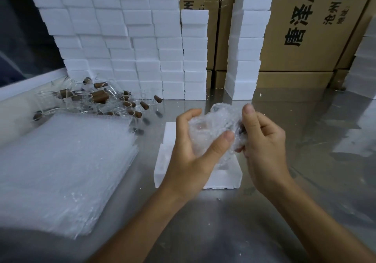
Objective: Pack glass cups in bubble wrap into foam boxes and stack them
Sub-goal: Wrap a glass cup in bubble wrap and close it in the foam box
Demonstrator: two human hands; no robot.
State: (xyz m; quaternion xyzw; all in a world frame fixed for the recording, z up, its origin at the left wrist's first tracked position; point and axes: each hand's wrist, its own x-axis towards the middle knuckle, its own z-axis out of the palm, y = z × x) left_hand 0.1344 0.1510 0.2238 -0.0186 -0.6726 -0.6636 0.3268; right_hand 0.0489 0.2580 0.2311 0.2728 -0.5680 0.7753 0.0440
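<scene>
A glass cup wrapped in bubble wrap (211,124) is held above an open white foam box (162,167) on the steel table. My left hand (191,155) grips the bundle from the left, thumb across its front. My right hand (262,138) pinches the wrap's right end, where a dark brown handle shows through. Only the box's left and front walls show below the hands. A stack of bubble wrap sheets (67,167) lies at the left. Behind it sits a pile of bare glass cups with brown handles (101,100).
A wall of stacked white foam boxes (126,39) stands at the back left, with a separate foam column (246,45) to its right. Brown cardboard cartons (305,28) stand behind them. More foam boxes (364,63) rise at the far right edge.
</scene>
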